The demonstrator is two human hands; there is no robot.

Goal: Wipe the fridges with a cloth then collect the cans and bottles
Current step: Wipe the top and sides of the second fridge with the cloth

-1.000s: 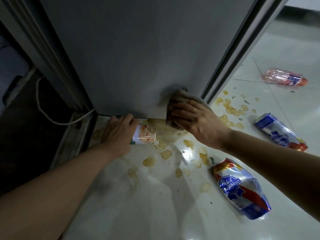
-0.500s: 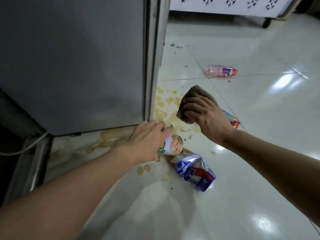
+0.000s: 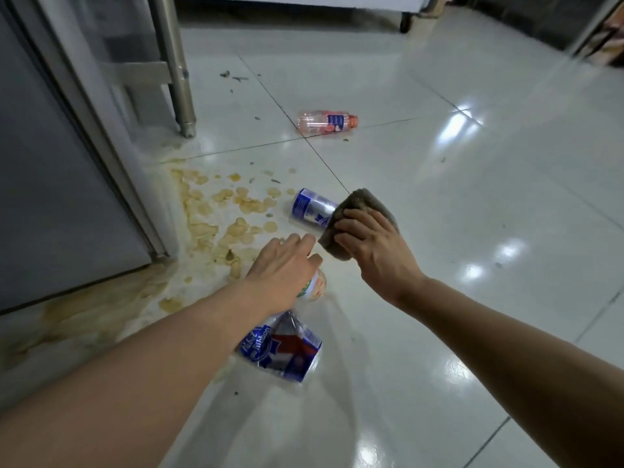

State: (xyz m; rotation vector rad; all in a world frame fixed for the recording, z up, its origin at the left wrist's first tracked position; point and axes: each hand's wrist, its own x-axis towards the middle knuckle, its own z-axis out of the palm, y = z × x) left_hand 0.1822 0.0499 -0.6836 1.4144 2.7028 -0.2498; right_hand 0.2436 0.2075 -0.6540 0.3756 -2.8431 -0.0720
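My left hand [image 3: 283,268] grips a small white can [image 3: 314,288] with a food picture, held above the floor. A brown cloth [image 3: 363,206] is bunched in my right hand [image 3: 374,248], just right of the left hand. Under my left forearm lies a crushed blue, white and red beer can [image 3: 283,349]. Another blue can [image 3: 312,207] lies on its side beyond the cloth, partly hidden by it. Farther off on the tiles lies a clear plastic bottle [image 3: 327,122] with an orange cap. The grey fridge [image 3: 50,197] stands at the left.
Yellow-brown spill blotches [image 3: 216,211] cover the tiles beside the fridge corner. A steel table leg [image 3: 179,69] stands behind the fridge. A white cabinet on a wheel [image 3: 405,21] stands at the back. Glossy white floor spreads to the right.
Both hands have left the fridge's lower edge and swung right over the floor. The left hand carries the small can; the right still holds the cloth.
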